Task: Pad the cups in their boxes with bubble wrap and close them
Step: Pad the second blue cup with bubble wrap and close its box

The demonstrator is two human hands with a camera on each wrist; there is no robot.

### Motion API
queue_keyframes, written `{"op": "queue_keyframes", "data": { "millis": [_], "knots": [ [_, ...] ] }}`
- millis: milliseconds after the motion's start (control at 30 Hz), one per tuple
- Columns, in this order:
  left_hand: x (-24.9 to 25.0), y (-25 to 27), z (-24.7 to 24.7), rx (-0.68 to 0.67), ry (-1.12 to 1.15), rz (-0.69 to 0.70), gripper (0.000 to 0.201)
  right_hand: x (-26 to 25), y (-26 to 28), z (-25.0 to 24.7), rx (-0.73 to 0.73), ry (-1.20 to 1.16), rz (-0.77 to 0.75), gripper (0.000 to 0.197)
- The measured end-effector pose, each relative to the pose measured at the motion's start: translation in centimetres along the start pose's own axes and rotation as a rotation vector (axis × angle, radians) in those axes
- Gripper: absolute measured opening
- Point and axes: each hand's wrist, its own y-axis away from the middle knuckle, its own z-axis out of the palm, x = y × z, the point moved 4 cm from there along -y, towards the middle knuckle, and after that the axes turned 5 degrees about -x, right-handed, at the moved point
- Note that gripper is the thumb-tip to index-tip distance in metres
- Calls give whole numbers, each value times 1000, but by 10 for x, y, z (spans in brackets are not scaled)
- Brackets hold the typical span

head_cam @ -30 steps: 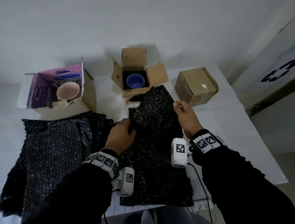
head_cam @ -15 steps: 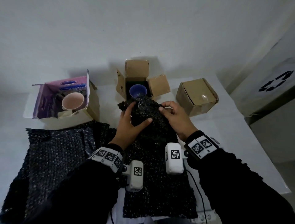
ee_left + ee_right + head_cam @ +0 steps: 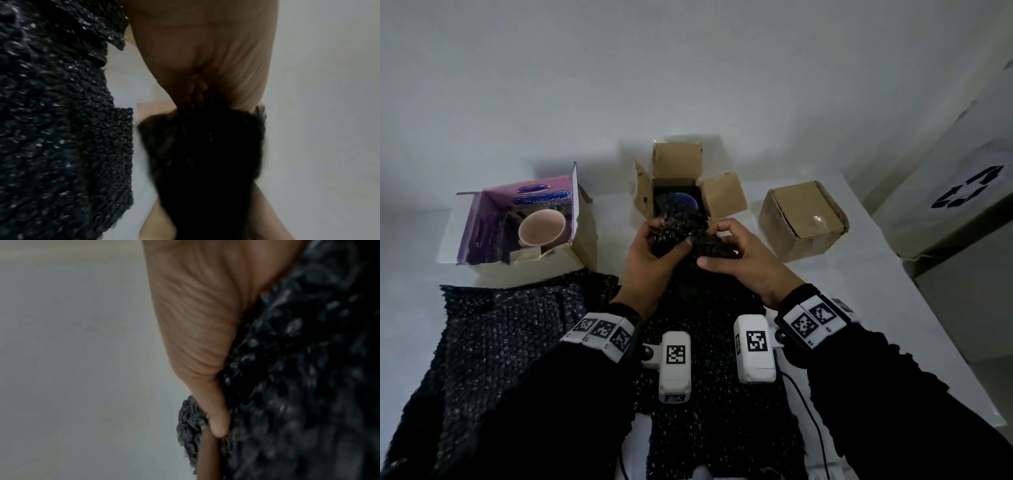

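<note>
Both hands hold a bunched sheet of black bubble wrap at the mouth of the open brown box. My left hand grips the wad from the left, and my right hand curls round it from the right. The wad's front end hangs over the blue cup inside and hides most of it. In the wrist views the left hand and the right hand press into the dark wrap. A pink cup stands in the open purple-lined box at the left.
A shut brown box sits to the right on the white table. More black bubble wrap lies spread over the near left of the table. A white bin with a recycling mark stands off the table's right edge.
The flat sheet held up by both hands was gathered into a wad and carried forward to the open brown box, where it now covers most of the blue cup.
</note>
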Motion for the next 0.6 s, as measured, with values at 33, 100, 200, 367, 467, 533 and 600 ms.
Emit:
{"op": "queue_keyframes", "data": {
  "millis": [33,100,200,367,467,533,600],
  "knots": [
    [4,-3,2,-12,18,-31,30,-5,-2,-1,54,32,-37,32],
    [11,-8,8,-52,-8,-125,20,-18,-6,-5,193,-2,-125,26],
    [19,-12,17,-140,-119,-249,12,-31,-16,-7,280,-20,-198,23],
    [39,-34,17,-259,-178,-223,17,-48,-31,-2,119,17,-202,28],
    [44,-54,12,-283,-234,-197,16,-62,-48,-18,197,159,-292,25],
    [45,-69,5,-198,-398,-109,13,-65,-62,-34,322,197,-316,29],
    [39,-80,-3,-150,-705,-8,19,-64,-77,-51,438,274,-322,33]
  ]
}}
